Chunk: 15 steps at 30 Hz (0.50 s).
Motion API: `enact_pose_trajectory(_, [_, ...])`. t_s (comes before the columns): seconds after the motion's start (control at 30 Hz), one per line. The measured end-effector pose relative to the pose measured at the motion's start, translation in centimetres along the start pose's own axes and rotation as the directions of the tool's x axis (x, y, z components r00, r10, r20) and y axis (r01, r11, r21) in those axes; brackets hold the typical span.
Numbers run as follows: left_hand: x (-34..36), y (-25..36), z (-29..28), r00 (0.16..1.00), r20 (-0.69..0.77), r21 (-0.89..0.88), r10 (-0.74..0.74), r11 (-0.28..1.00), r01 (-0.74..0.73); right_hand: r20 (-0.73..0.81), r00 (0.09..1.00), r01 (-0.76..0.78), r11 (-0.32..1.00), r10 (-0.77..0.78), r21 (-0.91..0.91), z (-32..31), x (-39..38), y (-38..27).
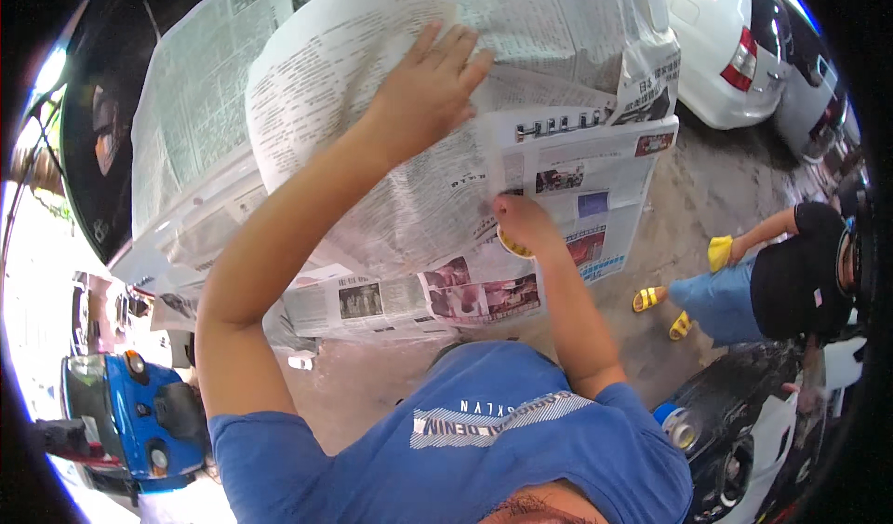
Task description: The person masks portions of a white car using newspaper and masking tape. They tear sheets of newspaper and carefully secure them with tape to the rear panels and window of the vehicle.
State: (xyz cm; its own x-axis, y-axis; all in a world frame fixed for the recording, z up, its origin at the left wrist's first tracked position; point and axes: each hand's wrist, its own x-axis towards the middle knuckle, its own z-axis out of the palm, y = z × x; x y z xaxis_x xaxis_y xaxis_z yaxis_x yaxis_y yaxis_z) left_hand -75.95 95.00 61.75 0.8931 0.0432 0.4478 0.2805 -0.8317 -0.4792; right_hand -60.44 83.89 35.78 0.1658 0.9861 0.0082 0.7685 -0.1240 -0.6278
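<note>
Printed newspaper sheets [326, 87] are spread in overlapping layers over a large surface in front of me. My left hand [433, 87] lies flat on one sheet, fingers apart, pressing near the far middle. Lower and to the right, my right hand [526, 221] is closed around a yellow roll of tape [513, 243], right at the newspaper. Part of the roll is hidden by the fingers. A newspaper page with colour pictures [595, 166] hangs down on the right side. What lies under the paper is mostly covered.
A white car [721, 45] stands at the far right. To the right, a person in a black shirt [800, 268] holds a yellow cloth [720, 253]. A black car part [735, 431] is at the lower right, and a blue vehicle [139, 422] stands at the lower left.
</note>
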Motion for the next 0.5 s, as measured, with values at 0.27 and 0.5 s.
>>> enact_pose_trajectory(0.27, [-15.3, 6.5, -2.8, 0.417, -0.686, -0.314, -0.596, 0.76, 0.569, 0.051, 0.999, -0.027, 0.979, 0.017, 0.204, 3.6, -4.8, 4.4])
enact_pose_trajectory(0.5, [-24.3, 8.6, -2.1, 0.029, 0.389, -0.894, -0.921, -0.37, 0.253, -0.059, 0.899, -0.139, 0.409, 0.435, 0.902, 0.3, -12.5, 2.0])
